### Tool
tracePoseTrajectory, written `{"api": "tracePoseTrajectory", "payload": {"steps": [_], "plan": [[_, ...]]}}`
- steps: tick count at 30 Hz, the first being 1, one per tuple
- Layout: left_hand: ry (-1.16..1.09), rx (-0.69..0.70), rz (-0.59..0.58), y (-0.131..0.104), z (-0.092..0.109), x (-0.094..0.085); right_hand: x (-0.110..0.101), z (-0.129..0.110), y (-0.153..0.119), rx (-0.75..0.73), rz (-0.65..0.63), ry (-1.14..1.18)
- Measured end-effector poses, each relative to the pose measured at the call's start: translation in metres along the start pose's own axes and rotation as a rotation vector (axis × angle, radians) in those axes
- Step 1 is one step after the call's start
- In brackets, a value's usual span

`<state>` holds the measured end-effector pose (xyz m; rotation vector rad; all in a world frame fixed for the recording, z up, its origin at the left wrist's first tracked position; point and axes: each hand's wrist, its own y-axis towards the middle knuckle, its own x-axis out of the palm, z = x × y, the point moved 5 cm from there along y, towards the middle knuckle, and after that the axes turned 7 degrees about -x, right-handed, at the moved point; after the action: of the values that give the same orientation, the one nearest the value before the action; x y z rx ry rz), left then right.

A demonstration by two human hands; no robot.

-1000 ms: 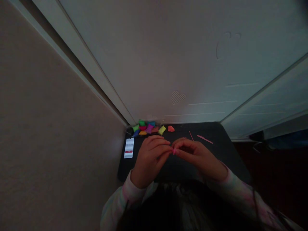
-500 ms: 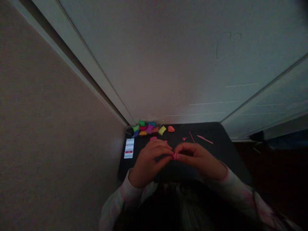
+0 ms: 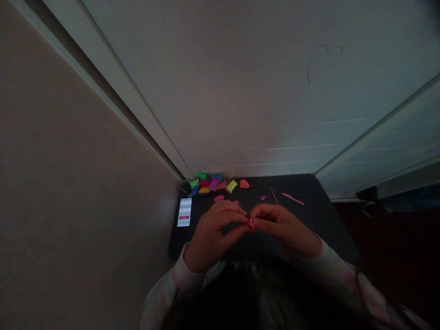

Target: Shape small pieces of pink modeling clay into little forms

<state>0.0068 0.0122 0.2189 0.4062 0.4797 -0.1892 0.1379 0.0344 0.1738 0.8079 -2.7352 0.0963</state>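
Observation:
A small lump of pink modelling clay (image 3: 252, 224) is pinched between the fingertips of both hands, above the dark table. My left hand (image 3: 218, 231) grips it from the left with thumb and fingers. From the right, my right hand (image 3: 283, 227) holds the same lump between thumb and forefinger. Just beyond my left hand lie a flat pink clay piece (image 3: 219, 198) and a smaller pink bit (image 3: 236, 202), partly covered by the fingers. Farther right is another little pink piece (image 3: 263, 198).
Several coloured clay packets (image 3: 213, 184) lie at the table's back left, with an orange clay lump (image 3: 244, 184) beside them. A lit phone (image 3: 184, 212) rests at the left edge. A thin pink stick (image 3: 274, 195) and a pink modelling tool (image 3: 293, 198) lie back right. A white panel (image 3: 220, 114) stands behind.
My fingertips have shifted slightly around the pink clay, and more of the lump shows below them. Both hands keep their pinch; the things on the table stay in place.

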Motion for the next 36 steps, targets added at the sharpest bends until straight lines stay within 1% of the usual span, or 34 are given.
{"api": "tracePoseTrajectory", "payload": {"steps": [3, 10, 17, 21, 28, 36], "plan": [[-0.035, -0.024, -0.024, 0.0, 0.001, 0.0, 0.001, 0.003, -0.001, 0.006, -0.004, 0.046], [-0.089, -0.074, -0.008, 0.002, -0.002, 0.0, 0.003, 0.01, -0.003, 0.026, 0.025, 0.158], [-0.186, -0.113, -0.01, -0.001, -0.009, 0.0, 0.013, 0.02, -0.004, 0.074, 0.08, 0.302], [-0.215, -0.134, -0.014, -0.004, -0.014, 0.0, 0.016, 0.026, -0.006, 0.074, 0.111, 0.357], [-0.249, -0.165, -0.014, -0.005, -0.017, 0.0, 0.015, 0.027, -0.006, 0.059, 0.129, 0.366], [-0.306, -0.194, -0.036, -0.005, -0.017, 0.001, 0.011, 0.021, -0.005, 0.023, 0.142, 0.269]]}}
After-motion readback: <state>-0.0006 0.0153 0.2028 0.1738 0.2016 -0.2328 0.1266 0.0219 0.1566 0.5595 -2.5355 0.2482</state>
